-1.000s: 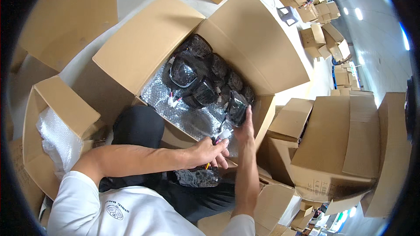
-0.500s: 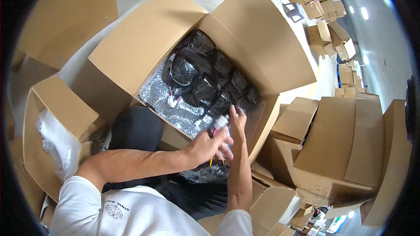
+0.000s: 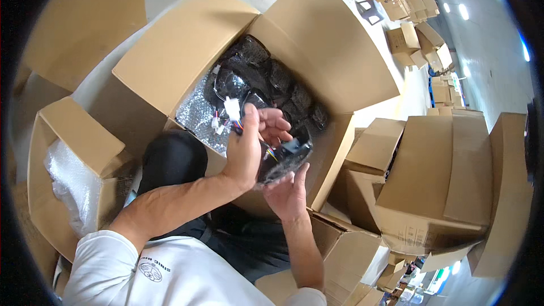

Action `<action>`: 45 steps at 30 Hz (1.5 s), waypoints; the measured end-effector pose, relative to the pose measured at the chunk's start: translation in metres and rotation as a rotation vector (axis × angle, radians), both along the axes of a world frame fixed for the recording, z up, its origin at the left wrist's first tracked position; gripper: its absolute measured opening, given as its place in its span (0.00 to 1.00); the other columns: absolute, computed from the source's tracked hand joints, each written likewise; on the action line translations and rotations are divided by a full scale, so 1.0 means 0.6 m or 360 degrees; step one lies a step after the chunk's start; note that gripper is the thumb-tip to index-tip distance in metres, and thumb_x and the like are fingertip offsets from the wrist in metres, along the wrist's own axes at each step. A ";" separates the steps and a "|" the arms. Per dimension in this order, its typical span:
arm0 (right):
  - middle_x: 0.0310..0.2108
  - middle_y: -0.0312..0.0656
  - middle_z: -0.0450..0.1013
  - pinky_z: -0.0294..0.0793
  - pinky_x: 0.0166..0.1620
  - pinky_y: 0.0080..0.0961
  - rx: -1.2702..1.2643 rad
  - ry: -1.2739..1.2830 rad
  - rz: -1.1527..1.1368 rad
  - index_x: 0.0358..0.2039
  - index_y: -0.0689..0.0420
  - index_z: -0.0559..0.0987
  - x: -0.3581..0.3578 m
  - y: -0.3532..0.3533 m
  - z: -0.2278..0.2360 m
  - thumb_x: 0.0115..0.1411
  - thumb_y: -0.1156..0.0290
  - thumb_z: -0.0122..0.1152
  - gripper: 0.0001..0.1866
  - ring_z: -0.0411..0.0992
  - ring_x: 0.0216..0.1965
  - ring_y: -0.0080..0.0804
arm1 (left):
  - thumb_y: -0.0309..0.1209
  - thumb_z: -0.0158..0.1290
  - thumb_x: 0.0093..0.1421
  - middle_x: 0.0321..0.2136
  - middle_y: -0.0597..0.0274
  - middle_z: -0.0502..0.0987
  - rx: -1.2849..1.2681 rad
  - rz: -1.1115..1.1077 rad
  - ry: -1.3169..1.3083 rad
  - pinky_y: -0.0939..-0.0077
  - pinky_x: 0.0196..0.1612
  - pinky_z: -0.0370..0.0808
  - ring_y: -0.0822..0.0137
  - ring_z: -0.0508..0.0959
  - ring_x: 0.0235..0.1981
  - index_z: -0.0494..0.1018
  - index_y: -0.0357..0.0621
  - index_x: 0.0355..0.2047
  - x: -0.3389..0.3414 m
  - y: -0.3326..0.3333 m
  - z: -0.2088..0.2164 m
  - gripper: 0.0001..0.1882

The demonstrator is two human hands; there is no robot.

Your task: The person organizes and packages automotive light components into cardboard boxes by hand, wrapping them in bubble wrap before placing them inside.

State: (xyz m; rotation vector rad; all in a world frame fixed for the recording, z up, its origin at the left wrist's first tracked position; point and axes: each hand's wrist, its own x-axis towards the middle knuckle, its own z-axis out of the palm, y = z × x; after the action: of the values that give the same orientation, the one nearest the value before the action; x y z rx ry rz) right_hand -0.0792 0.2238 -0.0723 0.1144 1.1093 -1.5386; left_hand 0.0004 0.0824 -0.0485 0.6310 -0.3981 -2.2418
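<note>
One black film-wrapped unit [image 3: 292, 162] held near view centre, right hand [image 3: 288, 197] clamped on it from six o'clock. Left hand [image 3: 245, 152] at its nine o'clock, white connector [image 3: 232, 109] by the thumb; grip unclear. Open carton [image 3: 328, 42] toward twelve.

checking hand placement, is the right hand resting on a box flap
No, the right hand holds the near side of the black wrapped part.

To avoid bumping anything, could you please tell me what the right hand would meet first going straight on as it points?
The right hand would first meet the wrapped black part it is holding; beyond that, possibly the left hand, though depth is unclear.
</note>
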 end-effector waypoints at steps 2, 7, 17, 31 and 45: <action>0.62 0.39 0.69 0.74 0.54 0.35 -0.0332 0.0190 -0.0154 0.66 0.48 0.65 0.016 -0.026 0.025 0.67 0.33 0.41 0.38 0.71 0.57 0.37 | 0.57 0.30 0.73 0.36 0.57 0.79 -0.0205 -0.0146 -0.0031 0.72 0.43 0.75 0.68 0.80 0.36 0.73 0.36 0.47 0.005 0.021 -0.009 0.35; 0.49 0.37 0.78 0.78 0.48 0.31 -0.0200 0.0623 -0.0346 0.58 0.52 0.74 -0.079 -0.034 0.026 0.71 0.40 0.41 0.31 0.77 0.46 0.31 | 0.57 0.44 0.70 0.38 0.60 0.78 -0.0707 -0.0340 -0.0433 0.77 0.45 0.73 0.74 0.75 0.41 0.71 0.34 0.51 -0.005 0.066 -0.052 0.33; 0.44 0.57 0.77 0.76 0.48 0.42 0.1463 0.2538 0.0373 0.54 0.72 0.70 -0.339 0.038 -0.190 0.63 0.52 0.64 0.34 0.77 0.44 0.53 | 0.52 0.57 0.64 0.48 0.46 0.79 -0.0954 -0.0954 -0.0708 0.68 0.53 0.75 0.61 0.79 0.50 0.71 0.26 0.53 -0.013 0.104 -0.078 0.36; 0.55 0.54 0.74 0.71 0.61 0.31 0.0848 0.2378 0.1013 0.60 0.65 0.71 -0.262 0.160 0.111 0.67 0.62 0.61 0.27 0.72 0.57 0.41 | 0.34 0.56 0.64 0.44 0.45 0.79 -0.1971 -0.1099 -0.1112 0.65 0.52 0.75 0.54 0.79 0.47 0.76 0.30 0.47 -0.005 0.077 -0.114 0.18; 0.71 0.55 0.52 0.54 0.70 0.47 0.2386 0.1163 0.1475 0.70 0.59 0.56 0.031 1.009 -0.192 0.41 0.42 0.79 0.63 0.50 0.72 0.53 | 0.36 0.62 0.59 0.37 0.50 0.80 -0.3375 -0.1072 -0.1375 0.59 0.43 0.75 0.50 0.80 0.39 0.77 0.38 0.43 -0.022 0.158 -0.124 0.17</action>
State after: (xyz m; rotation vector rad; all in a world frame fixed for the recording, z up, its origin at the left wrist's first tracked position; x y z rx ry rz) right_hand -0.0605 0.8290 -0.1877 0.0185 2.2532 0.3476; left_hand -0.0131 0.1770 -0.1227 0.0966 -2.9489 -0.6390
